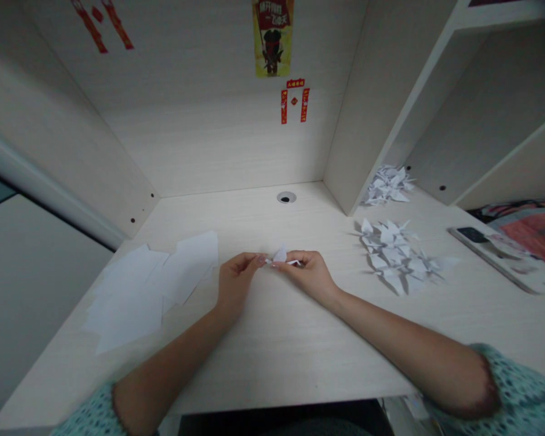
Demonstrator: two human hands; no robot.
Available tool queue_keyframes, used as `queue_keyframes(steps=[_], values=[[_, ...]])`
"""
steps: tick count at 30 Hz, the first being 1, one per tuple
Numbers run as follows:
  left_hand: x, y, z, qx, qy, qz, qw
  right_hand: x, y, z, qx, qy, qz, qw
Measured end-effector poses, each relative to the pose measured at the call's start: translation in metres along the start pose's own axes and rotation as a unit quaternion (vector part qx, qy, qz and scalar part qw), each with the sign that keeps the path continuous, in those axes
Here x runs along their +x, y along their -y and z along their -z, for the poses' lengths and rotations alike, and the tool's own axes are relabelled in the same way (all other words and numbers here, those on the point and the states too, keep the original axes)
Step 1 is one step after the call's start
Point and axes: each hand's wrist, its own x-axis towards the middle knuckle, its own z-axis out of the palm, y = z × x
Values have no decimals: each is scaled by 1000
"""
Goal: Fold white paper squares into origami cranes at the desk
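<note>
Between my two hands, over the middle of the desk, is a small white origami crane [280, 254]. My left hand [238, 280] is closed, thumb and finger pinching its narrow left point. My right hand [312, 274] is closed on its right side, with a thin folded tip showing past the fingers. Part of the crane is hidden by the fingertips. To the left of my left hand lie loose sheets of white paper [134, 297], overlapping one another. A cluster of finished paper cranes [393, 251] rests on the desk to the right.
A second heap of paper cranes [388, 183] sits by the upright shelf panel [367, 109]. Farther right lies a phone [504, 257], beside a reddish cloth [536, 230]. A round cable hole [286, 197] is set near the desk's back wall.
</note>
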Motion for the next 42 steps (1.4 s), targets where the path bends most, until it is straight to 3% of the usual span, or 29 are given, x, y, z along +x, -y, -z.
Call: queue_keyframes(steps=[10, 17, 23, 30, 37, 42], values=[[-1, 1, 1, 9, 2, -5, 1000, -3, 3, 0, -3, 44, 30, 999], [-1, -3, -2, 19, 57, -3, 998, -2, 3, 1, -26, 26, 38, 999], [2, -4, -1, 26, 52, -10, 998, 1, 4, 3, -7, 55, 59, 997], [6, -1, 1, -14, 43, -13, 999, 8, 3, 8, 32, -4, 48, 998], [5, 4, 1, 1, 54, -15, 998, 8, 3, 7, 68, 4, 4, 998], [5, 1, 0, 6, 60, -17, 998, 7, 0, 7, 11, 1, 31, 999]])
